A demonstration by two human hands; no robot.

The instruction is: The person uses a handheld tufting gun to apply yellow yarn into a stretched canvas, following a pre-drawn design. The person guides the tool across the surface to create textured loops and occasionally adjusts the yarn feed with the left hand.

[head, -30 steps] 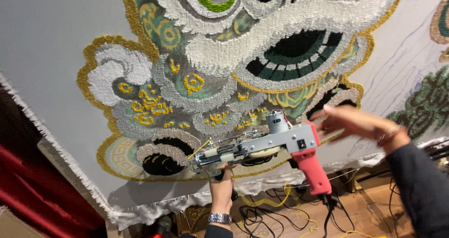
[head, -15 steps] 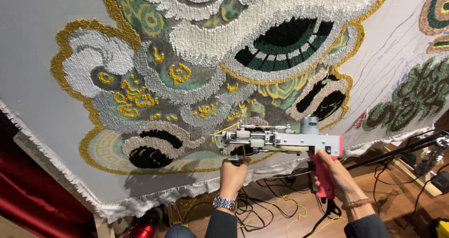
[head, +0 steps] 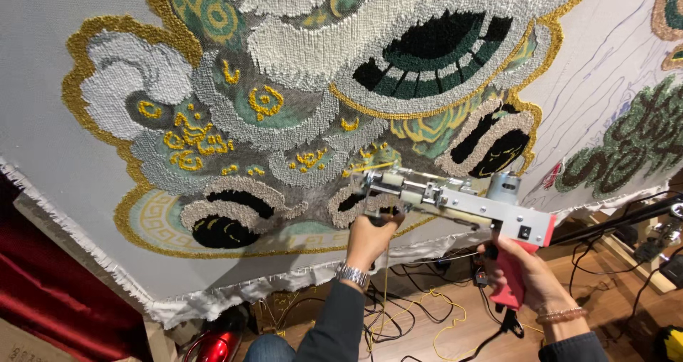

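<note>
We hold the grey metal tufting gun with red pistol grip (head: 455, 202) against the stretched white cloth with its tufted lion pattern (head: 284, 120), left hand (head: 370, 237) clamped under its front, right hand (head: 523, 276) closed on the grip, so next it likely needs steady pressure along the gold outline above our fingers.

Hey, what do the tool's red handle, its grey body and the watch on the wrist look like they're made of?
Red handle, held by the right hand: likely moulded plastic, smooth with a dull sheen. Grey body: looks like metal, flat plates, matte silver. Watch on the left hand's wrist: a linked band, probably polished steel, catching bright glints. The rug behind is looped yarn on woven grey cloth.
</note>
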